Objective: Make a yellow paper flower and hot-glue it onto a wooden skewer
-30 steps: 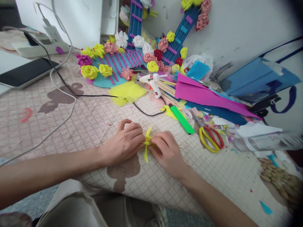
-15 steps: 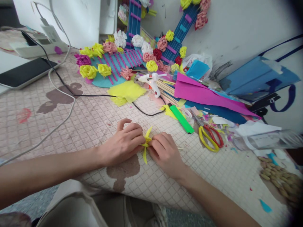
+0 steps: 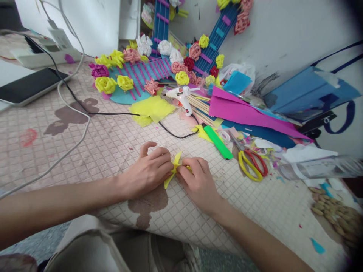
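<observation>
Counter (image 3: 113, 149) is filling most of the view. Left hand (image 3: 151, 166) and right hand (image 3: 198, 183) are meeting above its near part, fingers of both pinching a small yellow piece (image 3: 176, 160) between them, its narrow ends sticking out. Risks, judged: uneven pulling by the 2 hands could be tearing the thin strips; a slackening pinch could be letting folds open.

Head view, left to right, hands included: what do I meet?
Black-screened device → left hand → yellow piece → right hand → scissors → clear bottle.
</observation>
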Action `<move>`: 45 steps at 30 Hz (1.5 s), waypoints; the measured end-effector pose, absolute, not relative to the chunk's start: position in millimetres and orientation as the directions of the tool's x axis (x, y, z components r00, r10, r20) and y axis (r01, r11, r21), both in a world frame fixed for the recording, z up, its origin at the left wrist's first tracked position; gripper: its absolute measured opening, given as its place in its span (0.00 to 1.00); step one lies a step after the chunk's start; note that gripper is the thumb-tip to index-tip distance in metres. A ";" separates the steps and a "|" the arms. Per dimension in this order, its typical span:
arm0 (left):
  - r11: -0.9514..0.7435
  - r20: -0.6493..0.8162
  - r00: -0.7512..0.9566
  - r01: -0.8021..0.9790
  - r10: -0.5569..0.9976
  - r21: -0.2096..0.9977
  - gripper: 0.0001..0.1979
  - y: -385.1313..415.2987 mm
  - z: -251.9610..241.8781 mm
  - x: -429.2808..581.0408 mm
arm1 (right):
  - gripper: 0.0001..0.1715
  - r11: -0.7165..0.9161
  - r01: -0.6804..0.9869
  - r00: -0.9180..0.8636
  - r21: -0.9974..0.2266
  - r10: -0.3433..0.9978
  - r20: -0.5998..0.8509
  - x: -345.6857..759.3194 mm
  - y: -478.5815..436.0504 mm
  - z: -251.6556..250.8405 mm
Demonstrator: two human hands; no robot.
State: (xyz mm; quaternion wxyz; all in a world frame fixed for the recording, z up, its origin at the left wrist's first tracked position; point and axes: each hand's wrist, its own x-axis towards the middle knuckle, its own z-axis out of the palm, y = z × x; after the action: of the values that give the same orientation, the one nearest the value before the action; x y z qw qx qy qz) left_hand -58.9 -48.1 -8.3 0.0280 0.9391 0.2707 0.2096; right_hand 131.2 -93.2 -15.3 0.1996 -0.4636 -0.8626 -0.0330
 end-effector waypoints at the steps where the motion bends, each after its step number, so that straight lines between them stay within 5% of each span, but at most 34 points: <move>1: -0.848 0.388 0.756 0.501 0.527 0.175 0.09 -48.2 -8.1 -58.4 | 0.08 0.566 0.815 -0.486 -0.128 0.786 0.381 130.8 -93.2 -15.3; 13: -0.884 0.356 0.810 0.446 0.466 0.142 0.11 -49.3 -7.5 -57.5 | 0.07 0.555 0.783 -0.447 -0.281 0.816 0.366 133.2 -92.3 -14.3; 20: -0.863 0.369 0.781 0.475 0.504 0.175 0.10 -48.3 -10.4 -56.0 | 0.10 0.588 0.774 -0.490 -0.234 0.791 0.366 130.1 -90.6 -15.4; 28: -0.844 0.405 0.740 0.475 0.537 0.249 0.10 -48.2 -8.3 -57.8 | 0.07 0.556 0.723 -0.419 -0.409 0.824 0.381 163.4 -92.7 0.2; 37: -0.846 0.414 0.738 0.454 0.533 0.280 0.08 -46.6 -10.7 -58.8 | 0.04 0.517 0.781 -0.497 -0.349 0.854 0.154 181.5 -93.3 7.4; 42: -0.843 0.412 0.736 0.448 0.537 0.299 0.08 -46.7 -11.0 -59.0 | 0.05 0.446 0.769 -0.531 -0.457 0.845 -0.067 215.9 -90.4 21.8; 45: -0.837 0.413 0.729 0.446 0.546 0.318 0.08 -46.5 -8.7 -59.3 | 0.05 0.343 0.814 -0.426 -0.469 0.901 -0.081 238.8 -87.1 25.8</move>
State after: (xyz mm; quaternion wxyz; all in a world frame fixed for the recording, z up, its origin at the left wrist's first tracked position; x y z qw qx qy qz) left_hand -59.3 -46.5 -8.7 0.0989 0.9245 0.2682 0.2520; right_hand 238.8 -87.1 25.8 0.0963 -0.5269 -0.8137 0.2260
